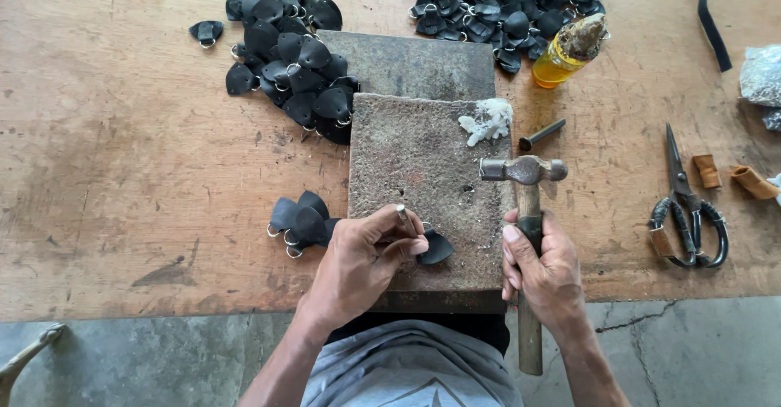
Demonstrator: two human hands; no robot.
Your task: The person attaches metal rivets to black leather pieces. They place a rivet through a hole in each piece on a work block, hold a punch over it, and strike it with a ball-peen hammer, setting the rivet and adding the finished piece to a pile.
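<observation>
The left hand [362,262] reaches in from the lower middle, forearm slanting up and to the right, wrist bent so the knuckles face the camera; its thumb and fingers are pinched narrow on a small black leather piece [437,248], pressing it flat near the front edge of a worn stone block [423,179] that sits on the wooden counter [122,171]. The leather piece is a rounded, teardrop-like tab; its wider end points to the right and slightly toward the person, with the narrow end tucked under the fingertips, so its long axis runs roughly left to right. The right hand [543,270] comes up from the lower right, fist wrapped around the wooden handle of a hammer [525,212]. The hammer's long axis runs nearly straight away from the person, handle end hanging past the counter's front edge, and the metal head lies crosswise above the block's right side, well apart from the leather piece. Just left of the left hand lies a small cluster of black tabs with metal rings [298,222]. A larger heap of tabs [289,57] sits behind the block, and scissors [686,212] lie to the right.
</observation>
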